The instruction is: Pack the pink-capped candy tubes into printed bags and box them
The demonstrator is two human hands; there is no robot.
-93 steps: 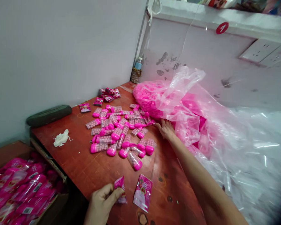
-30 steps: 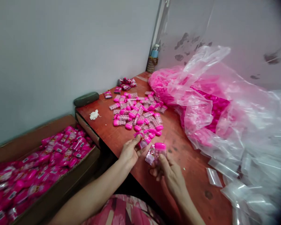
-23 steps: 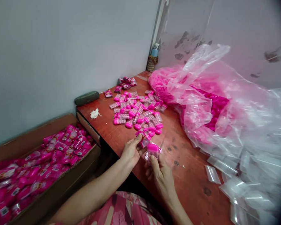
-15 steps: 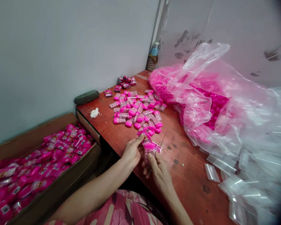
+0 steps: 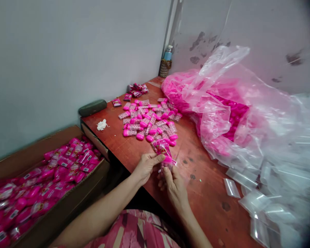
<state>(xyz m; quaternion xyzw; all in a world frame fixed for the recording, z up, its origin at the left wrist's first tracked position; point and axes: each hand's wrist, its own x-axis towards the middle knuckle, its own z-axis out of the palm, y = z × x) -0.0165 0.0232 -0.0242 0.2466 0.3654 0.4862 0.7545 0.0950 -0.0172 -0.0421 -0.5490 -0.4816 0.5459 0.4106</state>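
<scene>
Both my hands are together over the near edge of the red table [image 5: 212, 213]. My left hand [image 5: 147, 168] is closed, its thumb pressed along a pink printed plastic wrapper [image 5: 162, 148] where it meets a pink cap. That cap tops a small clear container of pink balls [image 5: 167, 160], which my right hand [image 5: 175, 184] pinches lower down between thumb and fingers. The wrapper extends up beyond the cap. My fingers hide most of the container's body. Just beyond my hands lies a pile of similar pink-capped containers [image 5: 150, 120].
At left, a cardboard box [image 5: 93, 181] holds many wrapped pink containers. Folded printed wrappers [image 5: 137, 90] and a dark green case [image 5: 92, 107] sit at the back. A large plastic bag [image 5: 214, 120] of pink pieces and loose clear sleeves [image 5: 231, 188] occupy the right side.
My left thumb has shifted right, onto the wrapper at the cap. The printed wrapper now stands more spread out above the cap. My right hand keeps its hold; the view has shifted slightly.
</scene>
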